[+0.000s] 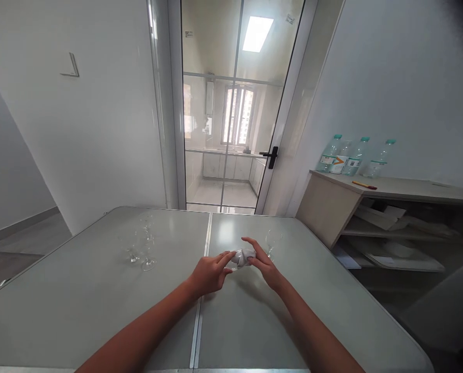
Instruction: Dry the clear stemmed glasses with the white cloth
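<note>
My left hand (211,273) and my right hand (263,263) meet over the middle of the grey table (99,305). Between them lies a small white crumpled cloth (242,256), which seems wrapped round a clear glass; the glass is mostly hidden. Fingers of both hands curl onto the cloth from either side. A clear stemmed glass (271,243) stands just beyond my right hand. Three clear stemmed glasses (141,246) stand in a group at the table's left.
A seam (204,259) runs down the table's middle. A glass door (235,114) with a black handle lies ahead. A wooden shelf unit (371,207) at the right carries several water bottles (351,158) and a pencil.
</note>
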`<state>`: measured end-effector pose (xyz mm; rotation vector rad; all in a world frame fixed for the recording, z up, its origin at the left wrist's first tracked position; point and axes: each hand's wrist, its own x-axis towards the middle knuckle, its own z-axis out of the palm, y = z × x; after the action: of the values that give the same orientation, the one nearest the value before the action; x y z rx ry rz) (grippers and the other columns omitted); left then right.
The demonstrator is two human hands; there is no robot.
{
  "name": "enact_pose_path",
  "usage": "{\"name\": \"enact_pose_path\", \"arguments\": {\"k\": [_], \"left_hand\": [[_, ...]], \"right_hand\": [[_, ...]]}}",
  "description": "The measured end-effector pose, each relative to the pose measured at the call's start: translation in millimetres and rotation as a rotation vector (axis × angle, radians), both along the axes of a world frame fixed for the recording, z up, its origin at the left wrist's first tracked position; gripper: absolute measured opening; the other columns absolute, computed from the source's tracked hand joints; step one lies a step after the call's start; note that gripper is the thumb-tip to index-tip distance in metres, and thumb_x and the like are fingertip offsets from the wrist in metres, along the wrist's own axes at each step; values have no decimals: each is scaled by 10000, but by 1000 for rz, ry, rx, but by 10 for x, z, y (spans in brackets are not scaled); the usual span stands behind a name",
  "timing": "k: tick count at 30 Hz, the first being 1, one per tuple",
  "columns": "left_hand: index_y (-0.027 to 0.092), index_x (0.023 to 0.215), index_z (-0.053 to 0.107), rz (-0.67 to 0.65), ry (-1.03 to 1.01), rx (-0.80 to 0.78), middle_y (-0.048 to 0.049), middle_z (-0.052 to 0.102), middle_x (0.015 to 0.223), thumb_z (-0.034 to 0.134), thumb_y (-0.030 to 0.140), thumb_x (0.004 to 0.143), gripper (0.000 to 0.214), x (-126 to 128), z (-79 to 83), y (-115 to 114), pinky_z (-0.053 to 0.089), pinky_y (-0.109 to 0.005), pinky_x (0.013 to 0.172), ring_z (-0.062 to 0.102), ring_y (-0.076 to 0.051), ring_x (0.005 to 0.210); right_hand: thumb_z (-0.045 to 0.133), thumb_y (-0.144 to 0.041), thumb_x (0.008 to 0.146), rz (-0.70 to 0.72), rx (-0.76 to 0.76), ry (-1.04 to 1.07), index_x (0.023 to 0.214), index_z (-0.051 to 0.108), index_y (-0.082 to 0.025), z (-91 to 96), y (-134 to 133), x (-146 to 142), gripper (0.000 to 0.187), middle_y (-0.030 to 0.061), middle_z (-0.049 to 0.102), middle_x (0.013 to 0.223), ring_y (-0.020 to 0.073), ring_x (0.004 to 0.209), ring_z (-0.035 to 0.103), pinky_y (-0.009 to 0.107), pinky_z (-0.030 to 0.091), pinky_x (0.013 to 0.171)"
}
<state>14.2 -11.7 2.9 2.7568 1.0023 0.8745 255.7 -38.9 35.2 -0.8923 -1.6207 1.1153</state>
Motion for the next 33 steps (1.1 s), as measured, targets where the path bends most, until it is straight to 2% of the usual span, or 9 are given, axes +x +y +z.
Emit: {"name": "enact_pose_path", "arguments": {"k": [5, 12, 15, 19, 23, 26, 29, 31, 33], "left_hand": [[284, 1405, 548, -41, -138, -120, -119, 701, 1288, 621, 253, 898, 513, -10, 119, -39, 536, -299, 707, 736, -231, 899], [214, 1283, 578, -256, -383, -922, -91, 749, 1029, 724, 404, 825, 517, 26, 334, -23, 390, -212, 394, 506, -61, 384], [241, 1301, 593, -138, -348, -657, -92, 760, 1058, 700, 375, 861, 472, 8, 296, -8, 470, -241, 492, 605, -106, 489], [294, 1374, 591, -40, -117, -137, -118, 677, 1342, 584, 268, 950, 425, 11, 150, -21, 546, -332, 764, 729, -245, 952], [311, 1380, 586, -58, -78, -88, -122, 660, 1363, 551, 232, 956, 433, 83, 78, -64, 546, -349, 770, 729, -262, 973], [304, 1321, 599, -29, -294, -377, -88, 731, 1182, 695, 295, 857, 474, 125, 138, -84, 523, -292, 643, 703, -183, 705], [248, 1282, 593, -146, -477, -945, -53, 726, 970, 723, 414, 822, 506, 75, 240, -27, 391, -217, 453, 489, -60, 428], [208, 1246, 616, -255, -480, -1263, -24, 681, 814, 716, 468, 818, 511, 5, 289, 42, 310, -197, 417, 389, -34, 393], [189, 1205, 642, -289, -447, -1374, -11, 652, 742, 717, 486, 811, 499, -53, 299, 99, 297, -199, 419, 367, -35, 395]], "right_hand": [[572, -372, 923, 36, 30, -23, 1495, 471, -276, -9, -16, 43, 588, 62, 575, 1329, 248, 1069, 560, 385, 450, 961], [612, -490, 926, 47, 185, -169, 1429, 560, -279, -1, -67, 22, 548, 51, 665, 995, 246, 904, 589, 388, 484, 884], [572, -542, 946, -66, 64, -38, 1381, 586, -283, -8, -49, -72, 507, 28, 616, 862, 193, 724, 537, 307, 474, 682], [591, -613, 914, -138, -169, 183, 1329, 598, -289, -58, 41, -156, 527, -8, 566, 792, 161, 671, 518, 258, 434, 606], [623, -662, 868, -131, -308, 227, 1272, 615, -255, -94, 107, -157, 574, -6, 568, 788, 165, 673, 529, 253, 422, 594], [598, -627, 905, -174, -171, 166, 1276, 611, -266, -77, 75, -141, 517, -16, 528, 764, 154, 647, 485, 249, 393, 582], [546, -592, 952, -132, 6, 63, 1302, 602, -270, -51, -4, -111, 479, -9, 517, 760, 158, 627, 446, 272, 382, 589], [525, -581, 964, -74, 82, -14, 1314, 612, -266, -46, -51, -95, 479, 3, 522, 752, 170, 627, 442, 290, 383, 594], [514, -572, 971, -29, 109, -62, 1305, 634, -269, -52, -67, -101, 466, 8, 527, 743, 176, 630, 444, 297, 385, 594]]}}
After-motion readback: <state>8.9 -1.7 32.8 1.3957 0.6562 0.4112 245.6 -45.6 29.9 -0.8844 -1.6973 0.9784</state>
